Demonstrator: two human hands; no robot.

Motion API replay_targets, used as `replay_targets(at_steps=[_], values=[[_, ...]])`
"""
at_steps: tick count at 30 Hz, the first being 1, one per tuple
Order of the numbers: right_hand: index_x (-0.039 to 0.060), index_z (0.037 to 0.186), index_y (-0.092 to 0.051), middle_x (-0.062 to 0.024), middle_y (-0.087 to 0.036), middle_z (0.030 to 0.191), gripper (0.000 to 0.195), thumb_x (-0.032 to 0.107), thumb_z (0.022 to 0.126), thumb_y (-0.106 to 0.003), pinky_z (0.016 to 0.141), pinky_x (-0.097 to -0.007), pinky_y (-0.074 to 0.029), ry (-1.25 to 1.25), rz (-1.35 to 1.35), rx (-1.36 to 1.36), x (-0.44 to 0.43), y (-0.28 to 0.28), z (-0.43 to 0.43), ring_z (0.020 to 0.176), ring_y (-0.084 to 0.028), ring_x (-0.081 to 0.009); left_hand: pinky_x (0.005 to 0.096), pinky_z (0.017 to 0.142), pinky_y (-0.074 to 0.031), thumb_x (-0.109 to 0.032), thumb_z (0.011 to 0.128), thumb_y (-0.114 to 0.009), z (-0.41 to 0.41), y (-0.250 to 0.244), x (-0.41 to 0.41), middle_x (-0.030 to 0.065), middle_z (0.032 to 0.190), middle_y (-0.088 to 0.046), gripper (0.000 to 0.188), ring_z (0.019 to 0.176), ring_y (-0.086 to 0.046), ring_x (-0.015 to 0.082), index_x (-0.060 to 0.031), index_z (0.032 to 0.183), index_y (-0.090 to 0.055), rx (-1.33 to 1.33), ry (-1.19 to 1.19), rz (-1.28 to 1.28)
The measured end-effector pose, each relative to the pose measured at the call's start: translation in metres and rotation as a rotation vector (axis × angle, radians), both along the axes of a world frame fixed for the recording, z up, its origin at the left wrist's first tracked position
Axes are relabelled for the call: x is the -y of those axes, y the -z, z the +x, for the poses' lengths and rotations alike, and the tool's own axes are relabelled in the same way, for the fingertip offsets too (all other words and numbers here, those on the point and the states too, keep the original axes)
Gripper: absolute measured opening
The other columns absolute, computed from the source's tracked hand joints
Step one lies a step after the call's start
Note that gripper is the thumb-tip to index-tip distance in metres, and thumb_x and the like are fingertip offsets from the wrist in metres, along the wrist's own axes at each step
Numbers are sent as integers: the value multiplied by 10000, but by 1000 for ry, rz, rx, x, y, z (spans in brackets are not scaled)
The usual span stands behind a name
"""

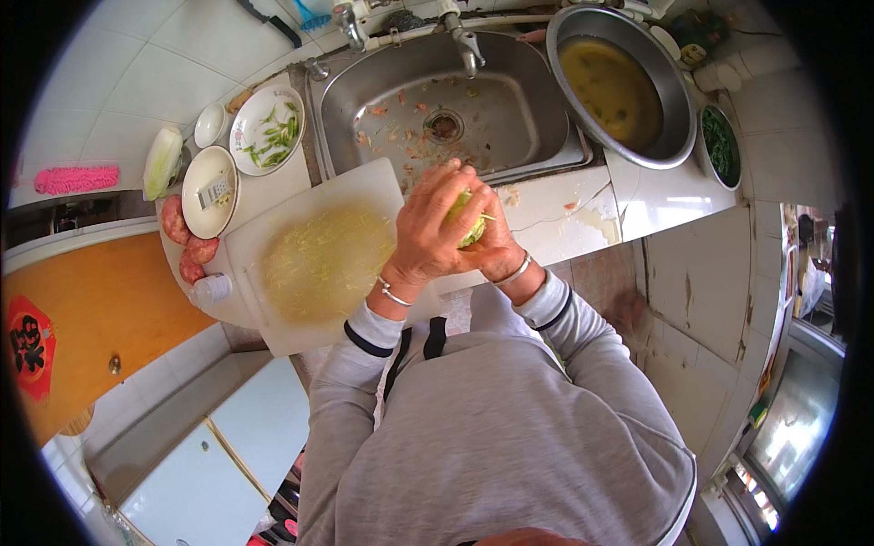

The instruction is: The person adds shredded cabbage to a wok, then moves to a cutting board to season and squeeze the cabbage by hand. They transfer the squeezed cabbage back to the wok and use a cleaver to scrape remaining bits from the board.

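Note:
My left hand and my right hand are pressed together around a clump of shredded pale green vegetable. A few shreds stick out between the fingers on the right side. Both hands are raised over the front of the counter, near the sink's front rim. Below and left of them lies a white cutting board, its middle wet and strewn with fine yellow-green shreds. The palms and most of the clump are hidden by the fingers.
The steel sink has scraps around its drain, under a faucet. A metal basin of cloudy yellowish liquid overlaps its right side. Leftward are a plate of green peppers, a bowl with a grater, and reddish tubers.

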State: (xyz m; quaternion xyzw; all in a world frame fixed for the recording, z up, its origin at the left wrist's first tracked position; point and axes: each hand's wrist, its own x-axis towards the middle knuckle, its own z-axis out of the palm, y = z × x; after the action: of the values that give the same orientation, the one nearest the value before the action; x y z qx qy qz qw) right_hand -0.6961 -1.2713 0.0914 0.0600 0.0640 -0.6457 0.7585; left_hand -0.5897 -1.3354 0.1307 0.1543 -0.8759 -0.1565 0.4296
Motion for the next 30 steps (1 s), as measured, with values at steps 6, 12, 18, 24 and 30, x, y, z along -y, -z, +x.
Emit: replay_targets(at_steps=[6,12,18,24,30], values=[[43,1279,-567,-88,-625,1219,518,478,1019,-459,1006,-315,-477,62,-26,-632,0,3,-43,1108,-610,-201,457,928,-529,-347,808,-732,-55,6,-14,130,1180,-642,340,1118,-631,352,-86,1022,-694,4,-67,-38],[29,1254,-576,-94,-635,1194,544,503,1017,-451,988,-312,-486,85,-30,-745,7,0,-67,1083,-621,-203,447,907,-536,-168,799,-695,-73,11,-5,132,1137,-650,233,1097,-635,347,-46,997,-707,-11,-138,-60],[18,1172,-610,-83,-658,1117,574,543,1014,-440,932,-294,-508,-32,36,-300,38,-46,-73,1035,-635,-187,449,855,-547,-162,821,-652,-75,2,18,147,1079,-646,188,1019,-651,352,-17,935,-687,-62,-115,-199],[15,955,-676,-87,-698,957,505,474,1006,-469,860,-290,-529,14,-36,-541,73,-110,-88,947,-660,-185,413,781,-558,-201,796,-673,-91,-48,63,113,984,-682,152,868,-671,312,-69,865,-706,-78,-87,-428],[106,923,-648,-32,-677,897,281,279,1027,-453,820,-297,-533,-23,-389,-396,113,-124,-112,871,-646,-171,340,600,-507,-230,709,-711,-108,-98,97,22,742,-554,151,685,-594,208,-125,694,-604,-125,-35,-616]])
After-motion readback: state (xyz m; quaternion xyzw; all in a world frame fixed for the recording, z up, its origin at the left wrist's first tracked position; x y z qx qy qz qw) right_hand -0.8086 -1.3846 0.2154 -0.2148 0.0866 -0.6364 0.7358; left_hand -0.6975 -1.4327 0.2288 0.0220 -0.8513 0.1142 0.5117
